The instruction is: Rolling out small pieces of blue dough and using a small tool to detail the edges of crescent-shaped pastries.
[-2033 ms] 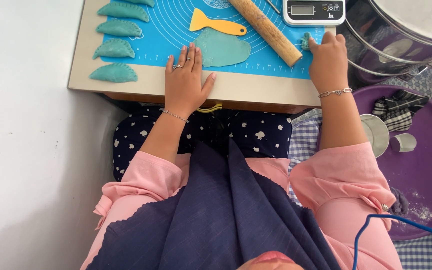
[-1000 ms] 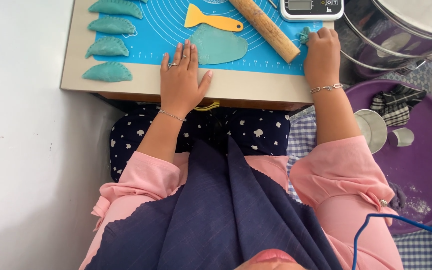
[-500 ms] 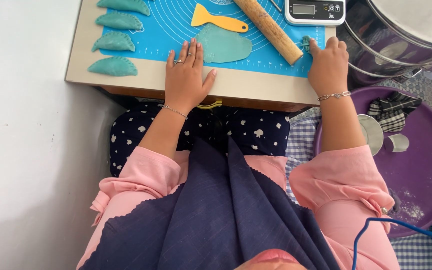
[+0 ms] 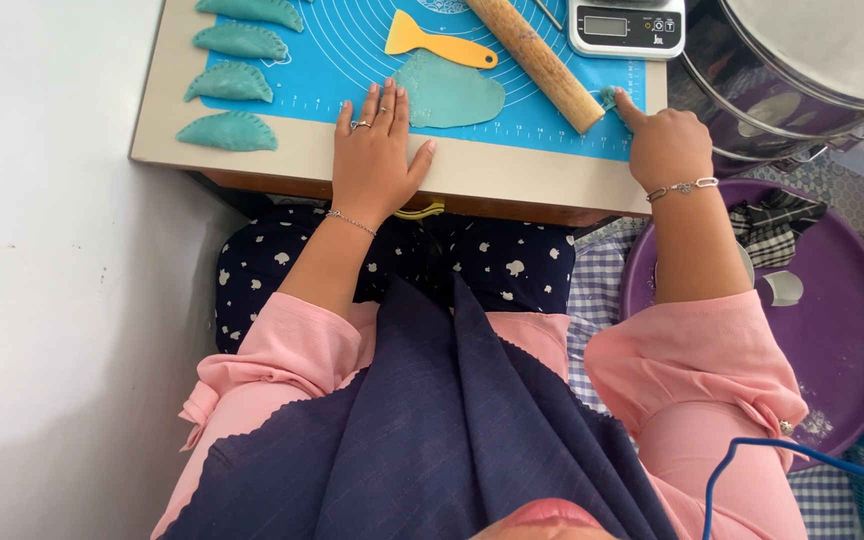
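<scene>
Left hand [image 4: 377, 150] rests flat, fingers spread, steadying the mat [image 4: 352, 60]; right hand [image 4: 667, 145] pinches a dough scrap [image 4: 608, 97]. Lift it gently.

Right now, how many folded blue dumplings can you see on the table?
4, in a column at the mat's left edge: one nearest the table edge, one above it, one above that, and one cut by the frame's top. More may lie beyond the frame.
</scene>
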